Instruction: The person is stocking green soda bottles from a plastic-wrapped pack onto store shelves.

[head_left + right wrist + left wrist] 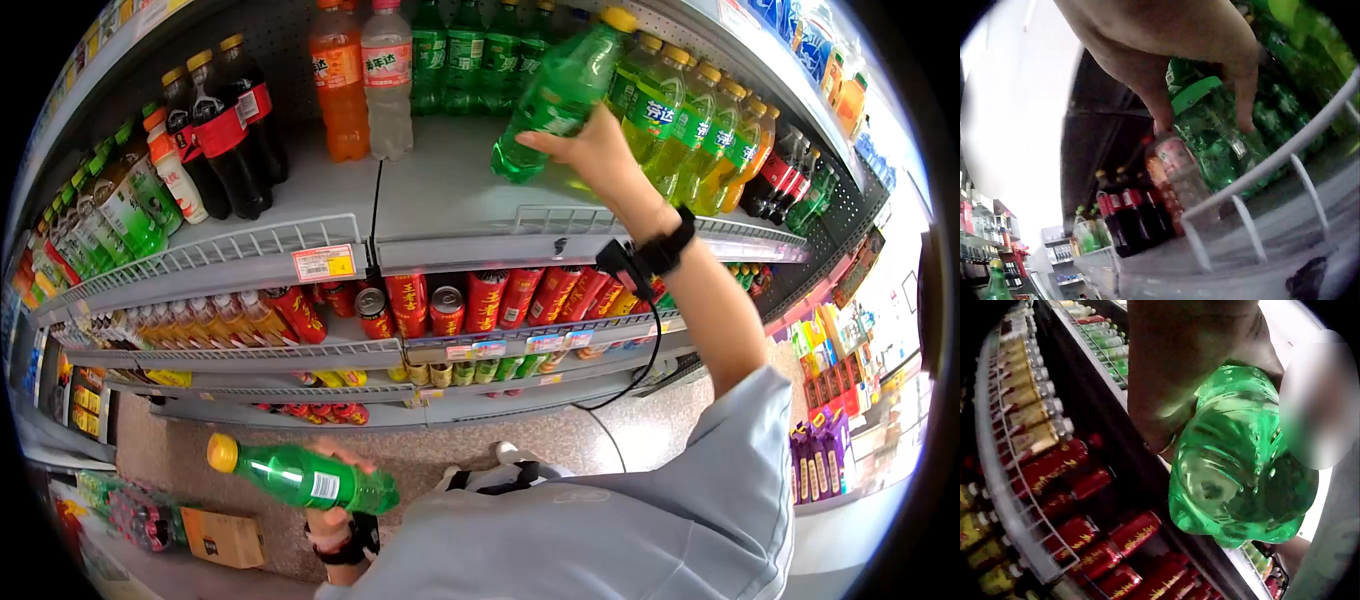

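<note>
My right hand [605, 165] grips a green soda bottle [570, 85] with a yellow cap, at the upper shelf. The bottle leans, its cap to the upper right and its base close over the shelf surface; in the right wrist view thumb and fingers [1244, 94] span its sides. Low over the floor, my left hand [330, 522] holds another green bottle [290, 472], lying nearly level with its yellow cap pointing left. The left wrist view shows that bottle's ridged base [1241, 481] up close, the left hand [1200, 362] wrapped about its far part.
Green bottles [465, 55] stand behind the right-hand bottle, yellow-green ones [655, 110] to its right. Orange [340, 90], clear and cola bottles [225, 130] stand left. A wire rail [600, 217] edges the shelf. Red cans [487, 300] fill the shelf below. A cardboard box [222, 537] lies lower left.
</note>
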`<control>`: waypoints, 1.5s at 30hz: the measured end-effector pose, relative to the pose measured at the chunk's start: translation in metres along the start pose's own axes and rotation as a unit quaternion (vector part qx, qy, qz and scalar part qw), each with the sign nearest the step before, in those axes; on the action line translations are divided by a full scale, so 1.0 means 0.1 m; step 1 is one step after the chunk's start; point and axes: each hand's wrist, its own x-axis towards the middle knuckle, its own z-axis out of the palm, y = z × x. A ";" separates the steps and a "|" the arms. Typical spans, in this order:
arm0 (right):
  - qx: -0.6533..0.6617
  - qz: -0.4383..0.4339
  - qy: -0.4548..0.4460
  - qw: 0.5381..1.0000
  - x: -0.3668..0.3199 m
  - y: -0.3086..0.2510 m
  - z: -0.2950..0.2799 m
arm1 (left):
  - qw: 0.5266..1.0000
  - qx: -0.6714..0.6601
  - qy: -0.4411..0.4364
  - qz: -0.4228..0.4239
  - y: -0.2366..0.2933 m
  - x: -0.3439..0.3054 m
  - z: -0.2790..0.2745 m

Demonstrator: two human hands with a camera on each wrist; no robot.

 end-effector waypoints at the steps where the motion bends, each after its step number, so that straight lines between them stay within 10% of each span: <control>1: -0.002 0.001 0.002 1.000 0.11 0.04 0.06 | 0.999 0.004 0.028 -0.024 0.04 -0.13 -0.07; 6: -0.114 0.224 -0.074 0.965 0.94 0.74 0.25 | 0.993 0.060 0.100 -0.033 0.09 -0.48 -0.39; 14: -0.155 0.309 -0.148 0.927 1.58 1.02 0.46 | 0.979 0.142 0.139 0.042 0.16 -0.33 -0.26; 23: -0.210 0.232 -0.102 0.944 1.45 1.13 0.36 | 0.994 0.085 0.065 -0.038 0.10 0.02 -0.15; 28: -0.166 0.249 -0.239 0.924 1.12 -0.01 0.02 | 0.996 0.078 -0.026 -0.029 0.10 0.53 0.12; 31: -0.290 0.034 -0.242 0.925 0.62 -0.50 -0.18 | 0.995 0.080 -0.066 -0.007 0.02 0.91 0.34; 35: -0.112 0.048 -0.377 0.918 -0.43 -1.36 -0.36 | 0.959 0.246 -0.134 0.049 -0.16 1.32 0.64; 39: -0.135 -0.067 -0.299 0.942 -0.96 -1.27 -0.20 | 0.927 0.347 -0.140 0.036 -0.28 1.69 1.34; 45: -0.074 0.006 -0.115 0.991 -1.24 -0.97 -0.13 | 0.941 0.283 -0.172 0.072 -0.31 2.01 2.08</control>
